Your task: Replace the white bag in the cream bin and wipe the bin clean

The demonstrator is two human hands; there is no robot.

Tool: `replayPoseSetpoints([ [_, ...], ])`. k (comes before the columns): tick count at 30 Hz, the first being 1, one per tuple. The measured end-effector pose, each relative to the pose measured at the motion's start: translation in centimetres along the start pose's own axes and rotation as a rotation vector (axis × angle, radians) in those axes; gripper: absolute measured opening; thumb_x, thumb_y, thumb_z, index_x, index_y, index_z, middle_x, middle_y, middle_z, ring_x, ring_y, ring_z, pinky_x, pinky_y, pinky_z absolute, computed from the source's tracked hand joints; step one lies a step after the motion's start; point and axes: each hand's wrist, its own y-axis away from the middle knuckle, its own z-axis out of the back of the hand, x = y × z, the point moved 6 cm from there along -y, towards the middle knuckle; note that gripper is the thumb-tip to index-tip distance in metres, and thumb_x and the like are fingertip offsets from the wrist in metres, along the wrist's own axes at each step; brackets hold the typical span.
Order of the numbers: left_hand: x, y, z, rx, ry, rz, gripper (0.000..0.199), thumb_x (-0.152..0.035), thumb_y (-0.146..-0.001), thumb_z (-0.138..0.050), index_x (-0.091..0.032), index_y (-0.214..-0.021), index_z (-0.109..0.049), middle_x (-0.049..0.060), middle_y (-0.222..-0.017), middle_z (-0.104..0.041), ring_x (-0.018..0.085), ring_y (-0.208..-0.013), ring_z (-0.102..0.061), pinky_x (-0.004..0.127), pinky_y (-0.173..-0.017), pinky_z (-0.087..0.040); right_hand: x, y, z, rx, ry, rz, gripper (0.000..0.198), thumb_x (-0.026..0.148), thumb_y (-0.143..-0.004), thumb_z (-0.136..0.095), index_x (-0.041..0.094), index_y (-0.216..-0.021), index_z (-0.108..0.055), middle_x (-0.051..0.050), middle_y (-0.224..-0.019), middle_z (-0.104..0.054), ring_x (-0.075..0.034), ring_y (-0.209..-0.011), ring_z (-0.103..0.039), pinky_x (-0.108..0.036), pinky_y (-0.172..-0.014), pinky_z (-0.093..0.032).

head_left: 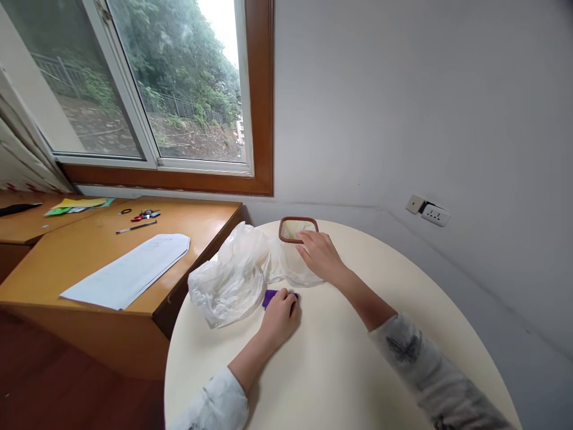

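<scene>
Head view: left hand holding purple item on desk; right hand touching brown-rimmed container, grip unclear; white bag lying alongside.

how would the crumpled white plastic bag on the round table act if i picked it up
The crumpled white plastic bag would probably hang floppy, since it lies in loose folds and wrinkles. It is likely light for its bulk, as the plastic looks thin and partly see-through.
</scene>
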Motion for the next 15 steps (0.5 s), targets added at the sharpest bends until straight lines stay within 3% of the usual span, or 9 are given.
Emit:
replayPoseSetpoints([
  [3, 0.3, 0.0, 0.0, -0.014, -0.029, 0.025, 0.02, -0.016, -0.081, -0.039, -0.019, -0.068, -0.053, 0.005, -0.074, -0.052, 0.018, -0.071, -0.053, 0.028, -0.061, -0.041, -0.3, -1.7, -1.6, 0.103, 0.033, 0.022, 0.026, 0.027, -0.09, -0.041, 0.015, -0.108, -0.054, -0.01, -0.106, -0.061, -0.021, -0.103, -0.052, -0.039, -0.095, -0.028],
  [7, 0.7, 0.1, -0.1, -0.03, -0.05, 0.043, 0.019, -0.016, -0.081, -0.039, -0.019, -0.067, -0.052, 0.005, -0.073, -0.052, 0.019, -0.07, -0.053, 0.029, -0.06, -0.039, -0.8, -2.3, -2.5, 0.136, 0.026, 0.013, 0.02, 0.024, -0.089, -0.042, 0.015, -0.098, -0.057, -0.009, -0.091, -0.065, -0.019, -0.088, -0.058, -0.037, -0.087, -0.033],
  [11, 0.9, 0.1, -0.1, -0.049, -0.041, 0.044, 0.019, -0.016, -0.08, -0.04, -0.019, -0.066, -0.052, 0.005, -0.073, -0.052, 0.019, -0.07, -0.054, 0.029, -0.061, -0.039, -1.2, -2.2, -2.6, 0.15, -0.012, 0.001, 0.017, 0.023, -0.089, -0.043, 0.015, -0.093, -0.057, -0.007, -0.089, -0.064, -0.017, -0.082, -0.058, -0.03, -0.075, -0.039],
  [15, 0.6, 0.1, 0.4, -0.087, -0.001, 0.038, 0.019, -0.018, -0.082, -0.039, -0.02, -0.071, -0.054, 0.005, -0.074, -0.053, 0.018, -0.072, -0.054, 0.029, -0.062, -0.04, -1.3, -1.7, -2.4, 0.154, -0.067, 0.009, 0.015, 0.023, -0.088, -0.046, 0.014, -0.09, -0.057, -0.007, -0.088, -0.062, -0.016, -0.084, -0.057, -0.027, -0.074, -0.04],
])
